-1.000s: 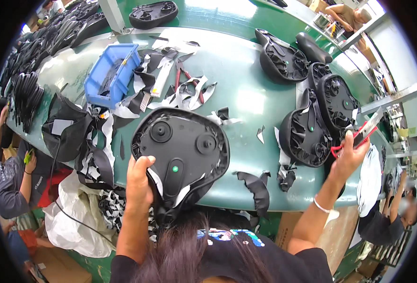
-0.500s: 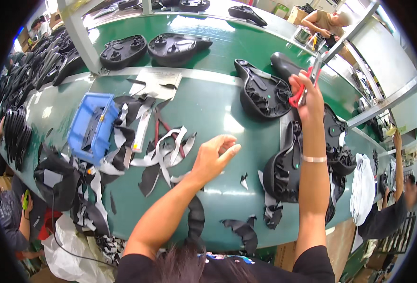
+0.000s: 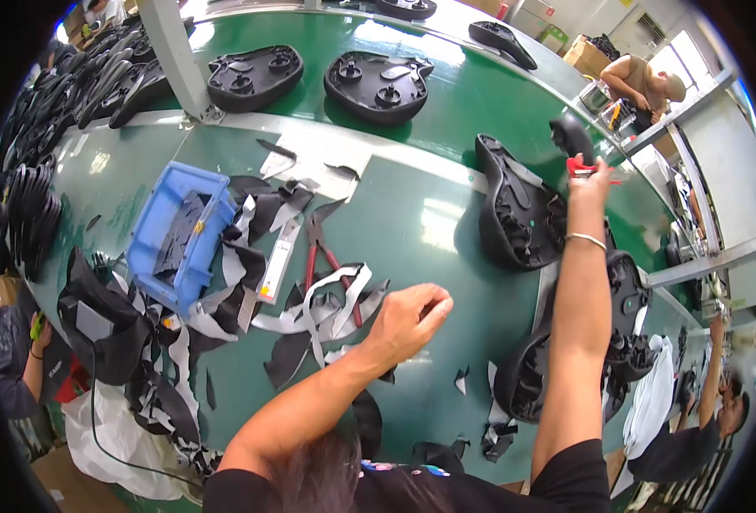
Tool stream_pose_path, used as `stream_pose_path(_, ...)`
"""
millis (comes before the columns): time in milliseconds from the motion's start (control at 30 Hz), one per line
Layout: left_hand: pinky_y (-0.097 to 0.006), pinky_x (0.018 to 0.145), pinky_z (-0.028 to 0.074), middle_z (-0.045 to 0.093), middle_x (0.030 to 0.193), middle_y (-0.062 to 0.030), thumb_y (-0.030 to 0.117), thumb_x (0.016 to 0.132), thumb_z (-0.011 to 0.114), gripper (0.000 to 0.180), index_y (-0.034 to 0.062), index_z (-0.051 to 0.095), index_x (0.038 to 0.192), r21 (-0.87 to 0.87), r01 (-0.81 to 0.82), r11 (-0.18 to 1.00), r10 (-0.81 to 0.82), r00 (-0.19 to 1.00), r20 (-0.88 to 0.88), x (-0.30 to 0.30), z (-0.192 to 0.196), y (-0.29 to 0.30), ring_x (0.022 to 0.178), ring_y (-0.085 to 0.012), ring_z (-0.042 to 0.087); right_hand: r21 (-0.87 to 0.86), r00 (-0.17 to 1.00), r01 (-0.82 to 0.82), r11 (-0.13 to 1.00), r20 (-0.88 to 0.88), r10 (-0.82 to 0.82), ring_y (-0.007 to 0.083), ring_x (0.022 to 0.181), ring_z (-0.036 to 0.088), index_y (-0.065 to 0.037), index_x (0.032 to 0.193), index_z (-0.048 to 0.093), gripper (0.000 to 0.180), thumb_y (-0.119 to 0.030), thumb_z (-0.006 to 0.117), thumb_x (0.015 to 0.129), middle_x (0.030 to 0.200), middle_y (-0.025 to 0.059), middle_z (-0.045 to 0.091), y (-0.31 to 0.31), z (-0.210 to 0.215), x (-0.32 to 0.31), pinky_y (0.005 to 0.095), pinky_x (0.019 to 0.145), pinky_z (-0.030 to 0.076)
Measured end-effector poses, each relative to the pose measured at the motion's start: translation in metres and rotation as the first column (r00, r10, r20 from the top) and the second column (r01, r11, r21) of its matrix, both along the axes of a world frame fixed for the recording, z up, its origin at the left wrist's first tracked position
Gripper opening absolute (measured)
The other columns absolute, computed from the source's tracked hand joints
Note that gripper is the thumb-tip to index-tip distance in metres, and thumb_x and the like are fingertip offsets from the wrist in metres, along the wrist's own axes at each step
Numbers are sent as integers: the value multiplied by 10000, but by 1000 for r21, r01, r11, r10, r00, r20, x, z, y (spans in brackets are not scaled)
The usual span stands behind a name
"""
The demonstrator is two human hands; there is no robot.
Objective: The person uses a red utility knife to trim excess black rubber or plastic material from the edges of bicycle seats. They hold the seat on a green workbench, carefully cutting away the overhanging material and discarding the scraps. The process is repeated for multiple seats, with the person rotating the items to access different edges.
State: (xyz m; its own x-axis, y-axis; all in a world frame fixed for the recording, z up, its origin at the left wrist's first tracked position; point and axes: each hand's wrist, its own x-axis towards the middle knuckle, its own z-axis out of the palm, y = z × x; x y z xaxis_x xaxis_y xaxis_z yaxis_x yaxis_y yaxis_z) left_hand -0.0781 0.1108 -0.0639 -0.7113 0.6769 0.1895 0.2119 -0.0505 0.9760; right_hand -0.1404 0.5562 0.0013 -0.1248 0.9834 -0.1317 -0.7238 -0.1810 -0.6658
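Observation:
My right hand (image 3: 593,186) reaches far over the table with fingers closed around red-handled scissors (image 3: 579,168). Just beyond it on the green belt lies a smooth black bike saddle (image 3: 573,137); whether the hand touches it I cannot tell. My left hand (image 3: 408,323) hovers over the mid-table, fingers curled in, with nothing visible in them. Beside it are white and black trim scraps (image 3: 339,299) and red-handled pliers (image 3: 311,256). An upturned saddle with gathered cover edges (image 3: 519,209) sits left of my right forearm. Another upturned saddle (image 3: 523,376) is partly hidden by that arm.
A blue bin (image 3: 151,214) with dark scraps stands at left, near a black bag-like piece (image 3: 100,321). Upturned saddles (image 3: 254,79) lie on the green belt (image 3: 455,111). Metal posts (image 3: 173,60) rise at the table's back edge. Other people work at both sides and beyond.
My right hand with the scissors has stretched farther out toward the belt. The view has shifted, so most things appear farther right. My left hand stays over the mid-table, its fingers curled in more.

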Motion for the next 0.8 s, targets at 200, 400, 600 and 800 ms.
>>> stream_pose_path(200,-277,658,494,592,925,-60,339,946,538,368,45,508,1165,242,14,970,-107,920,377,-11,-8,-4,772,-130,577,455,734,-641,618,598,322,86,618,557,-50,1077,589,299,-121,691,805,844,28,617,-228,91,120,215,483,442)
stream_pose_path(400,-387,868,483,511,1190,-99,542,886,560,745,60,293,1386,437,-79,896,-323,559,763,-8,2,-52,1044,-211,549,216,430,-877,-429,751,-502,218,700,565,-245,930,697,309,-172,716,631,866,71,501,-389,64,231,315,499,464)
stream_pose_path(600,-310,849,509,515,1189,-135,382,845,667,707,17,345,1357,201,-20,979,-133,688,714,24,44,-116,989,-193,596,238,240,-951,-198,971,14,262,848,639,-124,1153,609,474,-148,772,709,1041,81,620,-409,10,285,343,698,547)
stream_pose_path(800,-231,622,503,521,895,-50,281,788,644,515,3,439,1170,-36,42,998,-11,788,616,12,53,-130,715,-100,571,438,437,-897,-68,847,-303,265,755,642,-54,1318,479,535,-42,659,814,1021,145,653,-356,3,310,296,662,520)
